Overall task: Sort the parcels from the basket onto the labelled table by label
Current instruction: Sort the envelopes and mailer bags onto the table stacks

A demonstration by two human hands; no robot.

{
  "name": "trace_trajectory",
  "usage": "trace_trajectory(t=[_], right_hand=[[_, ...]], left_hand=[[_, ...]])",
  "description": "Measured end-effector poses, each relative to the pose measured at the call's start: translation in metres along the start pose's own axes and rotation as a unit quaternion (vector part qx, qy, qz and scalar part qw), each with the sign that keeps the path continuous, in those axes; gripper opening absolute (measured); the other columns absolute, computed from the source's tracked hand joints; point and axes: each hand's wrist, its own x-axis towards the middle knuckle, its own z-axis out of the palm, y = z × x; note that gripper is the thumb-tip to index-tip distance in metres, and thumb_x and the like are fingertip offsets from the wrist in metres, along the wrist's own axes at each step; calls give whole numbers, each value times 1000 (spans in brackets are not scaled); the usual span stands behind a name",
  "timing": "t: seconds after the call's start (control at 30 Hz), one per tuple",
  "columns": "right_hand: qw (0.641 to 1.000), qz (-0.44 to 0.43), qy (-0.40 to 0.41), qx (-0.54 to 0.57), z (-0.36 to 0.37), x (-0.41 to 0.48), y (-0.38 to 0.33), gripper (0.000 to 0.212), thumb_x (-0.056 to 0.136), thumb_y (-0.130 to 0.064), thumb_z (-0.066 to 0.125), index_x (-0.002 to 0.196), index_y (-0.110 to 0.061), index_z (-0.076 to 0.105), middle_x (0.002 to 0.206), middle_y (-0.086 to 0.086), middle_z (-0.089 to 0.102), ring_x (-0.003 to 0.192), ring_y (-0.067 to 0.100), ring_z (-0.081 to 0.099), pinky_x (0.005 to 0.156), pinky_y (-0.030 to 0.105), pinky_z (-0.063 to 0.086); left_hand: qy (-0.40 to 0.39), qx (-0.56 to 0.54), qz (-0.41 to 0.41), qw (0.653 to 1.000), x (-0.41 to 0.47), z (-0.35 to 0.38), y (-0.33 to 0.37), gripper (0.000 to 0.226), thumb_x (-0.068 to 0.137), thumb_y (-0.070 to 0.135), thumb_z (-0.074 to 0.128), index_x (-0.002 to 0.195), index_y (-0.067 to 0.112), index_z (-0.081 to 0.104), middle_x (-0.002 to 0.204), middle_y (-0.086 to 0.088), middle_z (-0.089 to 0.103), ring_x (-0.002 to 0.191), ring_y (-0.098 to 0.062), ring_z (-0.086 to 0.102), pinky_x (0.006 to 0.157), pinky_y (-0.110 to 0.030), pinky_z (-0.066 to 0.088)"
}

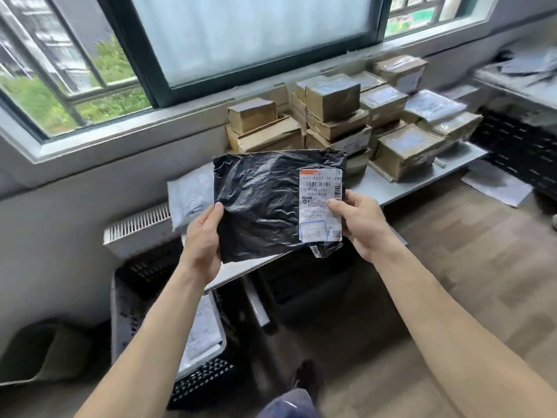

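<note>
Left hand (202, 242), right hand (363, 224) grip crinkled glossy black plastic parcel (265, 203); white rectangular label (321, 205).

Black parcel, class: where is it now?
The black parcel is centre of head view, gripped by left hand and right hand, before the cardboard boxes.

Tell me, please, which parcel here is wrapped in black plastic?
The flat parcel held between the left hand and right hand; the stacked boxes behind are brown cardboard.
</note>
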Motion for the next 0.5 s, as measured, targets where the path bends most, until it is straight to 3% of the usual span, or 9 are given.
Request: trace_trajectory(t=[0.13,0.3,0.5], right_hand=[[999,8,38,0,-63,47,-6,16,103,-5,58,109,-14,71,109,8,78,93,21,76,77,39,64],[996,12,86,-25,-145,124,-27,17,102,-2,59,107,-11,72,111,13,77,106,32,74,91,52,60],[991,14,125,-49,-238,199,-60,17,100,-1,60,106,-12,73,104,7,79,103,26,75,91,47,61]], left_hand=[[-21,3,-22,1000,43,73,-24,27,109,28,50,114,16,73,118,-4,77,121,-25,67,106,-51,52],[-54,-23,-43,997,105,170,-61,26,109,26,49,111,17,73,121,-3,76,124,-25,65,110,-51,49],[-89,-23,-82,992,162,282,-79,27,109,27,49,111,17,74,119,-1,76,120,-21,67,110,-47,49]])
